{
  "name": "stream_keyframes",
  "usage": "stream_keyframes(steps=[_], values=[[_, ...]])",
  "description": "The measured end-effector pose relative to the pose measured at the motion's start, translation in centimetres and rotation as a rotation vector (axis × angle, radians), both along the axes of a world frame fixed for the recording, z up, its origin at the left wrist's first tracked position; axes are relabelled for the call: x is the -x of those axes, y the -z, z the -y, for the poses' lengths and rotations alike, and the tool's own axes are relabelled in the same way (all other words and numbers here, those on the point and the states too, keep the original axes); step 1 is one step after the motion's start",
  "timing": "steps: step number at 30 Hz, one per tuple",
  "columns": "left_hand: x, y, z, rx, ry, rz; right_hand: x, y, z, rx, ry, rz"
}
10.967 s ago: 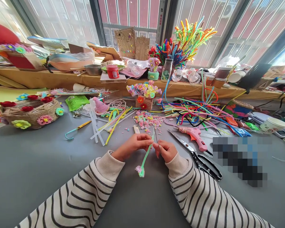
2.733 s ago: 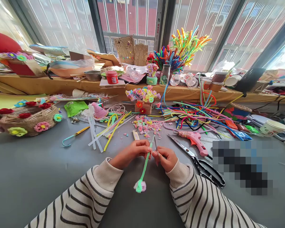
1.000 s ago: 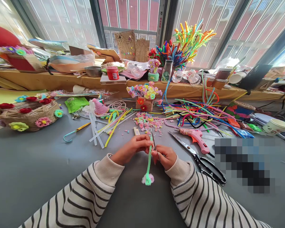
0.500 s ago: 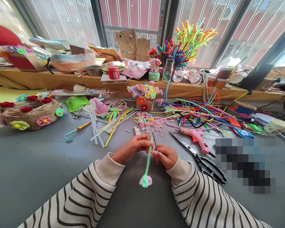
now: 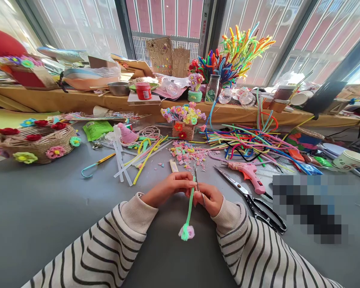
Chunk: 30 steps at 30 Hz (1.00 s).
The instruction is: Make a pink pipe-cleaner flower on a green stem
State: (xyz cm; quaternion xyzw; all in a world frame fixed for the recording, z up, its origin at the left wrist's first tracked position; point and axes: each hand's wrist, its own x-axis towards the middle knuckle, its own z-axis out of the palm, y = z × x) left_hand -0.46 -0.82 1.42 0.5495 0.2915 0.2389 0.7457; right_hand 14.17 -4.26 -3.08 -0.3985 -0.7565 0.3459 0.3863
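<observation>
My left hand (image 5: pixel 174 188) pinches the green stem of a pipe-cleaner flower (image 5: pixel 190 208) near its far end. The flower's pale pink and green head hangs toward me, above the grey table. In my right hand (image 5: pixel 210 199) is a small pair of scissors (image 5: pixel 196 176), its fingers wrapped around the handles. The blades point away from me and lie right beside the stem's upper end; whether they touch it I cannot tell. Just past the hands lies a heap of pink, green and yellow fuzzy clippings (image 5: pixel 189 154).
Large black-handled scissors (image 5: pixel 246 194) and a pink glue gun (image 5: pixel 249 174) lie to the right. Many loose pipe cleaners (image 5: pixel 246 142) spread behind them. Clear glue sticks (image 5: pixel 121 160) and a flower-trimmed basket (image 5: pixel 45 146) are on the left. A small flower pot (image 5: pixel 183 130) stands behind the clippings.
The flower has shifted slightly right and its head hangs a little lower. The scissors' blades have moved slightly and look closer together. Both hands stay nearly in place.
</observation>
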Motion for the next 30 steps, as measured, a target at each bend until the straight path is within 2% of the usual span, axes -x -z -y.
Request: stream_keyframes(steps=[8, 13, 16, 24, 30], values=[[-0.06, 0.17, 0.02, -0.006, -0.019, -0.011, -0.08, 0.08, 0.07, 0.036, -0.014, 0.008], [-0.02, 0.35, -0.23, 0.007, -0.063, 0.001, -0.06, 0.04, 0.05, 0.045, 0.083, 0.005], [0.02, 0.39, -0.28, 0.012, -0.077, 0.004, 0.00, -0.01, 0.07, 0.075, 0.089, -0.014], [-0.02, 0.27, -0.04, 0.012, -0.029, -0.006, 0.01, 0.13, 0.10, 0.076, 0.079, -0.013], [-0.06, 0.05, -0.01, -0.004, -0.053, 0.001, 0.09, -0.13, 0.24, 0.097, 0.125, -0.018]])
